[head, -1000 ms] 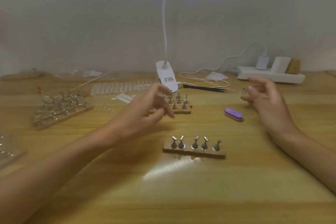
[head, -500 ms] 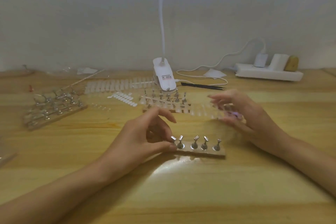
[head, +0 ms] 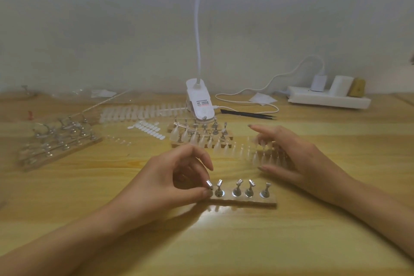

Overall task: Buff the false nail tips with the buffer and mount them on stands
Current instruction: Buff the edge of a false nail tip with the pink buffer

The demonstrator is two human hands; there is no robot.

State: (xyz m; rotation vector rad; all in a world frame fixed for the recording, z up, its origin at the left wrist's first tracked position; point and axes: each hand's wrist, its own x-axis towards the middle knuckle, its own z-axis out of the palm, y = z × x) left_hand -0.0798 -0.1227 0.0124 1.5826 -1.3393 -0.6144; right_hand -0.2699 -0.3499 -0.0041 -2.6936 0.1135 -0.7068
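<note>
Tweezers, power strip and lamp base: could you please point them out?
Tweezers (head: pixel 248 114), head view, mid-shaft.
Power strip (head: pixel 329 100), head view, front face.
Lamp base (head: pixel 200 105), head view, labelled top.

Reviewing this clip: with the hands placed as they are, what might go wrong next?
1. The left hand pinches the end metal stand on the near wooden base; a tug may tip the neighbouring stands.
2. The right hand holds a clear strip of nail tips just above the table; it may flex and shed tips.
3. That strip hangs close to the mounted tips behind and may brush them.
</note>
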